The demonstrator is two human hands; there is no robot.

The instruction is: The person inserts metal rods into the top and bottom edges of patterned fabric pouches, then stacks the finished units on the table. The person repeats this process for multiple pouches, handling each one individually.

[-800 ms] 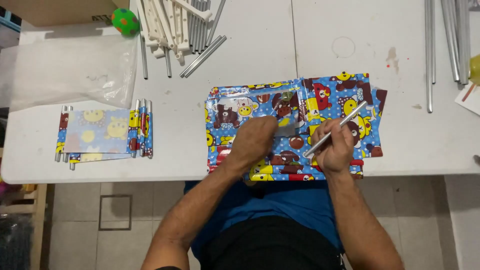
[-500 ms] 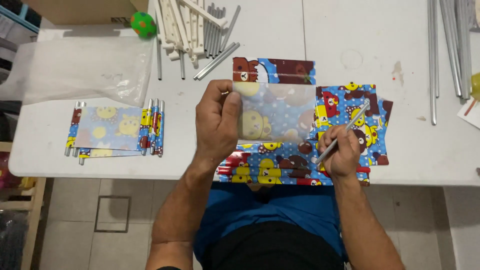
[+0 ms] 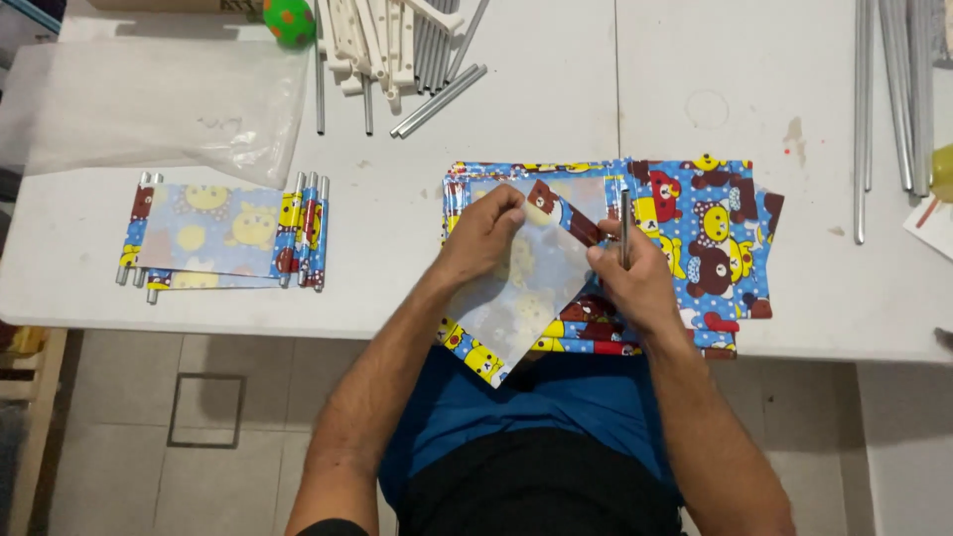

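Observation:
My left hand [image 3: 486, 231] grips the top edge of a patterned fabric sheet [image 3: 516, 298] turned pale side up, tilted over the table's front edge. My right hand [image 3: 635, 278] holds a thin metal rod [image 3: 624, 223] upright against that sheet's right edge. Under both hands lies a stack of blue cartoon-bear fabric sheets [image 3: 705, 238] on the white table [image 3: 556, 129].
Finished fabric panels with metal rods [image 3: 223, 233] at both ends lie at the left. A clear plastic bag [image 3: 164, 104] sits behind them. White plastic parts and metal rods [image 3: 397, 45] are piled at the back, long rods [image 3: 888, 89] at the right, a green ball [image 3: 289, 20] top left.
My left hand lifted one sheet off the stack, then brought it down and toward me, turned diagonally. My right hand swung the rod from slanted to upright at the sheet's edge.

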